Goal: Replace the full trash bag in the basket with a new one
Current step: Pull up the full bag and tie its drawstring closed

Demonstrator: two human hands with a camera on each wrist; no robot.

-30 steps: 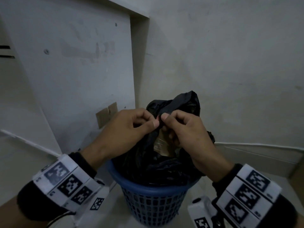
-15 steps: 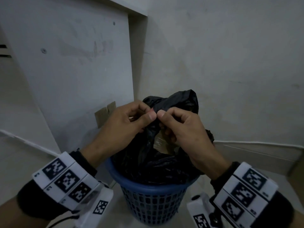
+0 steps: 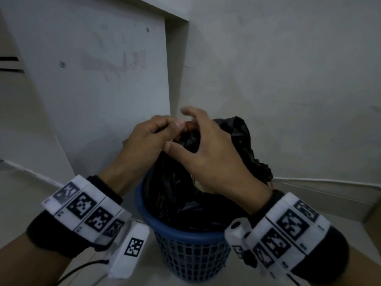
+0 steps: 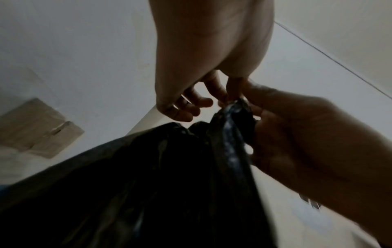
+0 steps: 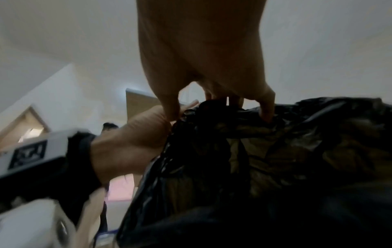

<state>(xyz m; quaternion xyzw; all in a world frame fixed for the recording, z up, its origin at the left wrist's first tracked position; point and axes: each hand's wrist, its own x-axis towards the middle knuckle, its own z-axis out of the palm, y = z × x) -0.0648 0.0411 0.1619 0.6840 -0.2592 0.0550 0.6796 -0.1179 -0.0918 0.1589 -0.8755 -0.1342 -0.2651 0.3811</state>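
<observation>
Above the blue basket [image 3: 185, 240], left hand [image 3: 144, 139] pinches the black trash bag [image 3: 175, 193] neck, right hand [image 3: 208, 153] grips it, mid-tying; next, likely cinch the knot

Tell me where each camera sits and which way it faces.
Head: above, looking down at the blue basket; both hands and wristbands show.
Left wrist: under the left hand, looking along it at the black bag.
Right wrist: under the right hand, facing the bag.
All three views share the gathered bag top and both hands.

A cardboard piece [image 4: 38, 127] leans against the grey wall [image 3: 288, 69].
</observation>
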